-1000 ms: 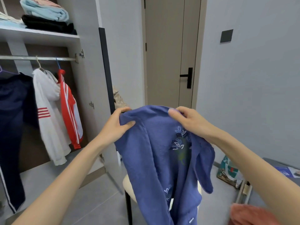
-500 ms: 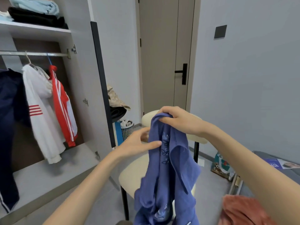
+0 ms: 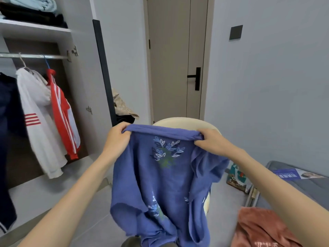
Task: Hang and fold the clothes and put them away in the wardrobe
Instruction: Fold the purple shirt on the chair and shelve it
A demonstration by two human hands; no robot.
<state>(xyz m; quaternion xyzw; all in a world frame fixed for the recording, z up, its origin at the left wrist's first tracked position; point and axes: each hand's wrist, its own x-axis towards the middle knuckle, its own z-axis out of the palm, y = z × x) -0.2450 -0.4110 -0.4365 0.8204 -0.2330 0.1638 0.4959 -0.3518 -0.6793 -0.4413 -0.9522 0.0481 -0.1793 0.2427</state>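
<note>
Blue top (image 3: 160,179) is held up in mid-air in front of the person, directly before a cream chair (image 3: 179,122) whose back shows just above the held edge. Left hand (image 3: 117,138) grips one end of the rolled upper edge, fingers curled over the fabric; right hand (image 3: 211,143) pinches the other end, fabric bunched under the thumb. The held edge runs roughly level, left to right, between the two hands. The top's long axis hangs straight down from that edge, its lower end reaching the bottom of the view. The side with leaf embroidery faces the camera. A loose fold, possibly a sleeve, droops below the right hand. The open wardrobe stands to the left: a white top (image 3: 35,113) and a red jacket (image 3: 62,107) hang from the rail (image 3: 35,56), with a dark garment (image 3: 7,139) beside them at the frame edge. Folded clothes (image 3: 32,9) lie on the shelf (image 3: 35,28) above the rail. An orange cloth (image 3: 258,227) lies at lower right. A closed door (image 3: 170,59) stands behind the chair.
</note>
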